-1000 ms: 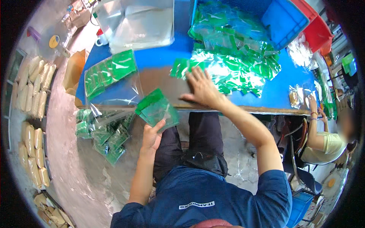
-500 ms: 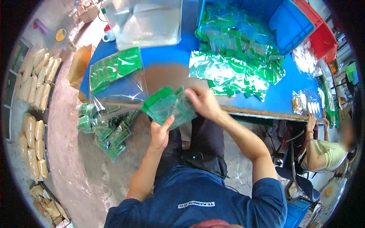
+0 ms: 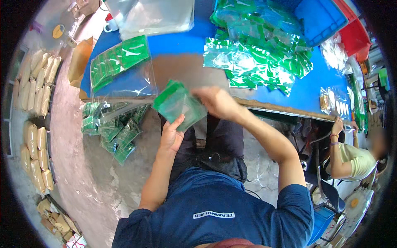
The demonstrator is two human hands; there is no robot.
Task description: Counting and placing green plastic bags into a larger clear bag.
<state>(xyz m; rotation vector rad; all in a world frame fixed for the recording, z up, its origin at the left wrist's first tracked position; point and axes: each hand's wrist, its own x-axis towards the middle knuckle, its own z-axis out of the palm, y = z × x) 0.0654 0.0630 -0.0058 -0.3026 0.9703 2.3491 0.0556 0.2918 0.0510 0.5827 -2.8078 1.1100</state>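
Note:
My left hand [image 3: 171,134] grips a stack of green-and-clear plastic packets [image 3: 178,105] by its lower edge, thumb on top, just in front of the table edge. At the stack's right edge is my right hand [image 3: 218,102], its fingers curled and smeared by motion. Whether they pinch a packet does not show. Left of the stack, a large clear bag [image 3: 120,64] with rows of green packets lies partly over the table edge. A heap of loose green packets [image 3: 264,58] covers the table to the right.
The blue table [image 3: 169,45] spans the front. Clear plastic sheets [image 3: 159,18] and a cup [image 3: 111,24] lie at its far left; a blue bin [image 3: 320,20] and red bin [image 3: 355,33] stand far right. Filled packets [image 3: 118,134] lie low at left. Another person [image 3: 351,161] sits at right.
The stack has tilted more upright in my left hand, its packets squared closer together. My right hand has shifted slightly at its right edge. The whole view has moved a little.

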